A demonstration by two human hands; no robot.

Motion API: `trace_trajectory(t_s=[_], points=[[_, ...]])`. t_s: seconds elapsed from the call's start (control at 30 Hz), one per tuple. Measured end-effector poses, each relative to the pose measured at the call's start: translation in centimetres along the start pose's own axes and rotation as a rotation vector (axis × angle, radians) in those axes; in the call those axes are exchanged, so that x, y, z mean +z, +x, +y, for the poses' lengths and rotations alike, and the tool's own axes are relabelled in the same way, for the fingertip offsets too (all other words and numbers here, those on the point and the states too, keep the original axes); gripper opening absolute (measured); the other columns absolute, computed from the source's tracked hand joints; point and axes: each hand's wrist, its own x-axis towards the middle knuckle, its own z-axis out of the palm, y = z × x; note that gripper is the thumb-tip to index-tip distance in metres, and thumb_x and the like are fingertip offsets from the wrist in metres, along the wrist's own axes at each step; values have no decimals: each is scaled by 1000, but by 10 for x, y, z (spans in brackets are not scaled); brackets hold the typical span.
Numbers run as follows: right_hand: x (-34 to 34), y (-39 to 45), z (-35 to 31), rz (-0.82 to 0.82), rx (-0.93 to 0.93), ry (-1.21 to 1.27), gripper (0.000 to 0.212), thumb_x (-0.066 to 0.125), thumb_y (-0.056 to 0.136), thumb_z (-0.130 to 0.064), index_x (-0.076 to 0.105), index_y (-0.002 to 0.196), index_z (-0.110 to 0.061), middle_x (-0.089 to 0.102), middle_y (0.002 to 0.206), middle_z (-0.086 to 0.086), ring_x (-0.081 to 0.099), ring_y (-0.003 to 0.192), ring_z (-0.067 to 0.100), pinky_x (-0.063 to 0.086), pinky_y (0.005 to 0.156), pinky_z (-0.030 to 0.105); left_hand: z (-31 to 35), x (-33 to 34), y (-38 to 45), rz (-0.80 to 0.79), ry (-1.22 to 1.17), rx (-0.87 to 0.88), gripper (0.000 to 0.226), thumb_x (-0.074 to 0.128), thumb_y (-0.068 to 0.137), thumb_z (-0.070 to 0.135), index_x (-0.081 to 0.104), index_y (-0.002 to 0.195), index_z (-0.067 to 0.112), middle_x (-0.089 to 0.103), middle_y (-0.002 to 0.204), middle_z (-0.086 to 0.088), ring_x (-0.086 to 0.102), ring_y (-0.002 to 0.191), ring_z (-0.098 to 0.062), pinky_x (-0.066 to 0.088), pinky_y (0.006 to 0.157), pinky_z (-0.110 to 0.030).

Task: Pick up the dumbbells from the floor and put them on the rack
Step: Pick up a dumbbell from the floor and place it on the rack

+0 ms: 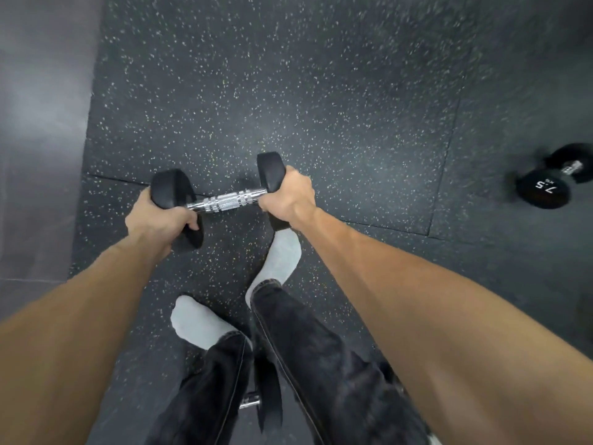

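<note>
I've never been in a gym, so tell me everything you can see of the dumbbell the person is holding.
The held dumbbell has two black heads, seemingly rubber-coated, joined by a shiny metal bar with a knurled middle and ringed grooves. It lies roughly level, its right end a little farther from the camera, above the speckled dark floor mat. The left hand curls round the left head and the right hand round the right head; the bar between them is bare. Nothing else visibly touches it.
</note>
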Motion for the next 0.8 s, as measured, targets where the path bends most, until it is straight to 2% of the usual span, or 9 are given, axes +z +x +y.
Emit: trace_trajectory(t_s=[0.13, 0.23, 0.27, 0.4, 0.5, 0.63, 0.73, 0.8], points=[[-33, -12, 5, 8, 18, 36, 38, 79, 73, -10, 59, 106, -13, 65, 94, 4, 66, 89, 25, 59, 75, 35, 19, 6, -21, -7, 24, 37, 72, 84, 50, 14, 64, 118, 28, 67, 110, 1, 61, 104, -27, 49, 56, -27], [-48, -25, 6, 4, 38, 75, 35, 80, 73, -10, 59, 101, -15, 63, 93, 3, 66, 89, 25, 59, 76, 35, 31, 2, -36, -5, 73, 60, 70, 84, 53, 11, 63, 119, 25, 66, 109, -1, 60, 104, -28, 58, 69, -37], [-52, -29, 7, 0, 43, 84, 36, 80, 73, -10, 59, 102, -14, 64, 96, 4, 66, 90, 25, 60, 77, 36, 34, 0, -41, -13, 86, 62, 69, 84, 53, 10, 63, 118, 24, 66, 109, -1, 60, 104, -29, 58, 70, -37], [-68, -46, 12, -12, 78, 125, 43, 82, 70, -11, 62, 108, -12, 65, 102, 5, 65, 89, 25, 60, 78, 37, 52, -9, -67, -47, 147, 80, 65, 83, 56, 7, 64, 116, 23, 66, 109, -2, 59, 100, -27, 44, 52, -26], [-81, -59, 17, -21, 122, 194, 46, 85, 67, -10, 63, 107, -12, 65, 99, 5, 65, 89, 24, 61, 79, 39, 73, -18, -91, -71, 201, 117, 63, 82, 57, 7, 63, 115, 22, 66, 106, -2, 58, 94, -26, 42, 51, -24], [-105, -88, 19, 9, 152, 288, 46, 86, 65, -9, 66, 107, -12, 68, 100, 5, 62, 83, 20, 59, 74, 35, 100, -26, -128, -113, 261, 154, 62, 80, 58, 4, 59, 113, 25, 63, 105, 0, 55, 82, -19, 39, 49, -23], [-132, -118, 20, 49, 186, 368, 47, 86, 64, -7, 67, 107, -12, 69, 100, 5, 64, 85, 22, 57, 72, 33, 122, -29, -160, -127, 304, 206, 65, 79, 59, 2, 59, 117, 24, 63, 108, -2, 56, 91, -24, 40, 53, -24], [-156, -145, 20, 70, 209, 422, 46, 85, 65, -5, 67, 106, -12, 69, 97, 4, 65, 86, 23, 58, 72, 33, 136, -31, -186, -120, 334, 243, 65, 79, 58, 3, 61, 118, 22, 66, 108, -2, 58, 97, -27, 47, 62, -27]])
